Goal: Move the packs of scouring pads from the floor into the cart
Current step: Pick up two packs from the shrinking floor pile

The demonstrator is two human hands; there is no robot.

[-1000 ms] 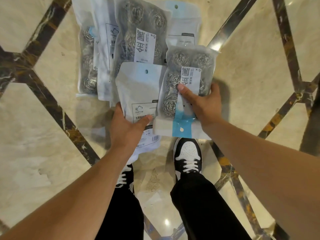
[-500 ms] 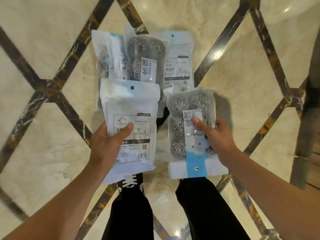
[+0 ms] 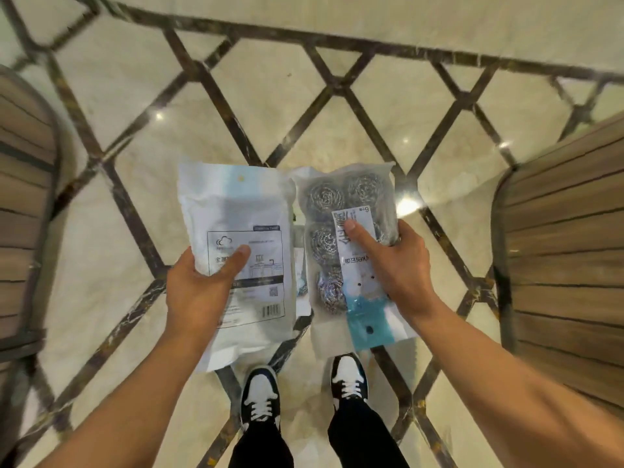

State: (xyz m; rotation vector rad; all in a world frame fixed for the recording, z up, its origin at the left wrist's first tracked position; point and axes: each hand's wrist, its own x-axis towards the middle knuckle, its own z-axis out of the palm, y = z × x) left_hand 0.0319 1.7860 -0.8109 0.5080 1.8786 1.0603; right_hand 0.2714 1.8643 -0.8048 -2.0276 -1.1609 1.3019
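Left hand: gripped a white pack at centre frame, thumb across its printed face.
Right hand: gripped a clear pack of steel pads, thumb on the label.
Packs: both were held above the floor, side by side, just above the shoes.
Cart: could not be told; slatted wooden pieces stood at the left and right edges.
Risk: thin slippery film pinched low could slide free, and a pack might drop while being carried.
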